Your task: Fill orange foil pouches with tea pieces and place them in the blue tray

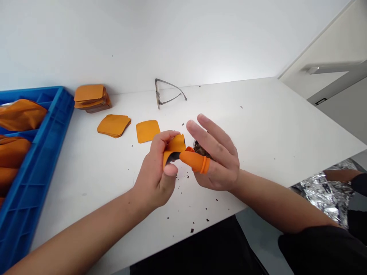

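My left hand [156,177] is closed around an orange rounded-square piece [177,143], bent so that its dark underside shows. My right hand [216,160] wears orange finger cots [196,161] on its thumb and one finger. Those two tips pinch at the right edge of the bent piece, while the other fingers stretch out above. Behind the right hand, mostly hidden, is a small clear container [200,149] of dark brown bits. Flat on the table beyond my left hand lies a single orange piece [147,131].
A low stack of orange pieces [114,125] and a taller stack [91,97] stand at back left. Along the left edge, a blue divided crate [54,133] holds orange items. Eyeglasses [171,93] rest by the wall. Dark crumbs dot the white table [258,122]. Another person's arm [340,175] shows at right.
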Tool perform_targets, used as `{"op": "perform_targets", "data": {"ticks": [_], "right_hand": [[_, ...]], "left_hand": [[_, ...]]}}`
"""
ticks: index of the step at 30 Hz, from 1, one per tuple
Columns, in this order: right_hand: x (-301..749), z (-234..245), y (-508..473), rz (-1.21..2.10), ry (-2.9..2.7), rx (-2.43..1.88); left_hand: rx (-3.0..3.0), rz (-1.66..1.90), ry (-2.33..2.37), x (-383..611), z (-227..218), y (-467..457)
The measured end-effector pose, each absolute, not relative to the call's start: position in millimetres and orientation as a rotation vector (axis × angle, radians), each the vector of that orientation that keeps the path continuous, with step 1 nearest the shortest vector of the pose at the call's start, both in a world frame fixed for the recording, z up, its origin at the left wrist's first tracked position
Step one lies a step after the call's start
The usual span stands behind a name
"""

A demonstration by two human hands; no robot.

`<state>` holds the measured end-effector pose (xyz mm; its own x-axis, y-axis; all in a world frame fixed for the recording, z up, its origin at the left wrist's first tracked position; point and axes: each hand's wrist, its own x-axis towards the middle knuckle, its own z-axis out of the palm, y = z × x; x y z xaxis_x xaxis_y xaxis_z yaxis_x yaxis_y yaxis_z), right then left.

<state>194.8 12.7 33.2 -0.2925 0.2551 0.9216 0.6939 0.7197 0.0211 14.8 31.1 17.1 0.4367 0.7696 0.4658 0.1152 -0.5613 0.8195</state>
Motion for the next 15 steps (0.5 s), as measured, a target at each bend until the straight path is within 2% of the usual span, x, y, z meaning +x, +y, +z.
{"op": "perform_targets", "data": {"ticks": [6, 11, 15], "right_hand": [[194.6, 38.0, 7.7, -0.437, -1.972, -0.857], [202.9, 39.3, 1.9, -0.076, -2.219, -0.975], [208.1, 45.5, 0.0, 0.082, -2.310, -1.079]], "left_hand": [[2.199, 1.042, 0.782, 12.2, 19.2, 32.0], [2.324, 0.818, 0.836, 13.7, 20.5, 31.2], [2.397, 0.809, 0.869, 14.8, 20.8, 30.8]]}}
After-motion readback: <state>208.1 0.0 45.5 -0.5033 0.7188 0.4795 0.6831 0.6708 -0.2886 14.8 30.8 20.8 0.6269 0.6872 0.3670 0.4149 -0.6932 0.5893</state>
